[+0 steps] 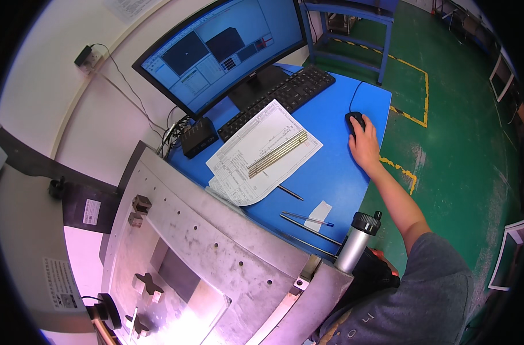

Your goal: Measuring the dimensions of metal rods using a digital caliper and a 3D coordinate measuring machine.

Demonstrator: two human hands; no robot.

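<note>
My right arm stretches across to a black computer mouse (354, 122) near the right edge of the blue table. My right hand (363, 144) rests over it, fingers bent onto its top. My left hand does not show. Left of the mouse, a printed drawing sheet (230, 164) lies on the table with several thin metal rods (278, 154) side by side on it. Beyond the sheet is a black keyboard (279, 98). Behind that stands a monitor (216, 52), lit with dark image panes and small control panels.
A metal machine bed (181, 201) with dark fixture blocks (147, 284) fills the lower left. A silver cylinder with a black knob (357, 241) rises at its right end. A pen (308, 219) and metal rods (311, 229) lie nearby. A black box (199, 138) sits beside cables.
</note>
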